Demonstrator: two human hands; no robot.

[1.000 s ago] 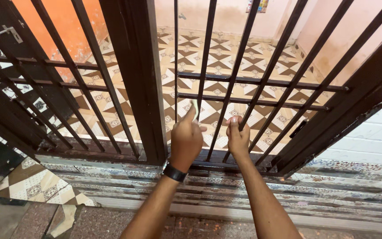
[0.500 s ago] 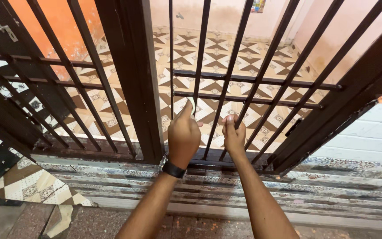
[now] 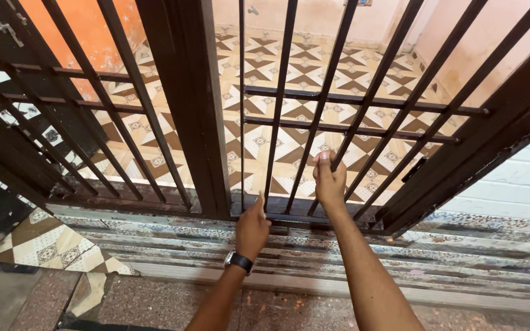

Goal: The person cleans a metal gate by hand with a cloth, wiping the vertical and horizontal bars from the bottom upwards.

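At the far left of the frame a patterned tile [image 3: 44, 245] lies on the floor below a dark metal gate [image 3: 185, 104]. Low at centre, the left hand [image 3: 252, 228], a black watch [image 3: 238, 262] on its wrist, is closed near the foot of one bar; whether it pinches anything cannot be told. Right of centre, the right hand [image 3: 329, 181] is clenched around an upright bar [image 3: 318, 119]. Behind, a brown-and-cream tiled floor [image 3: 289, 73] meets pink walls [image 3: 455, 55].

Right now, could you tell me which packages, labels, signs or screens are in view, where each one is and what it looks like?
Poster or sticker: on the far pink wall at the top edge, mostly cut off, small and multicoloured.
Wristwatch: on the left wrist, black band; its face is turned away.
No packages in view.
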